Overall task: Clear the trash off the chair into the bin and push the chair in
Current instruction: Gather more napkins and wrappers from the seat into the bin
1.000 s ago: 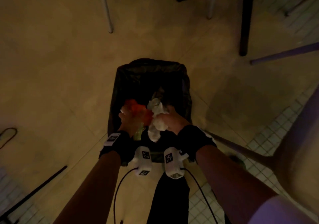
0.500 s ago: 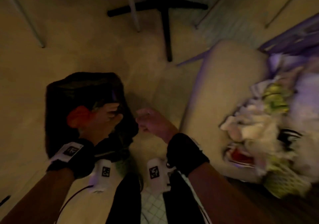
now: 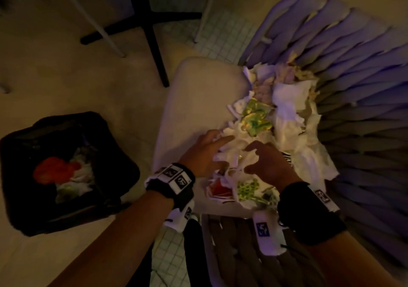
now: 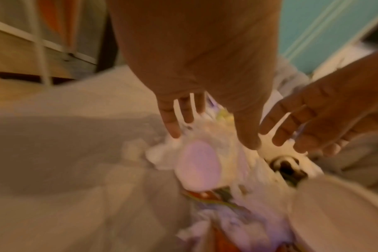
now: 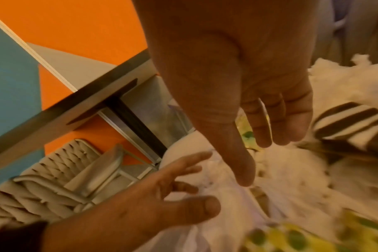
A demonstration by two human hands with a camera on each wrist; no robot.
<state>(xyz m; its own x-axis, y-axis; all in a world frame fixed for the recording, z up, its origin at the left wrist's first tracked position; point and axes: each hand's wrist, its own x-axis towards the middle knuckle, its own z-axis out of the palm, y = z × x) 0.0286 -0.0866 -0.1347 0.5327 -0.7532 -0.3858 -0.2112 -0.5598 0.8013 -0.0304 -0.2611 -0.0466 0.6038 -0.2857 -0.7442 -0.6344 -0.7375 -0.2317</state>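
Two hands over one heap. Head view: the loose pile of crumpled white tissue and printed wrappers [image 3: 278,132] lies on the pale cushioned seat of the woven-back chair [image 3: 198,92], banked against the backrest side. Left hand [image 3: 203,154] and right hand [image 3: 267,165] hover at the pile's near edge, fingers spread and slightly hooked, holding nothing. The black-lined bin [image 3: 106,132] stands on the floor to the left of the chair, with red and white scraps already inside.

Left wrist view (blurred): the left hand's fingers [image 4: 173,126] are straight, tips at or just above the tissue; contact uncertain.

Right wrist view: the right hand's fingers [image 5: 263,129] are extended over white paper, beside a brown-striped wrapper [image 5: 352,122].

Judgement: material is light, soft, compressible, and sheds easily. Best taken by scooping from both flanks and squeezing inward, not pinching single sheets.
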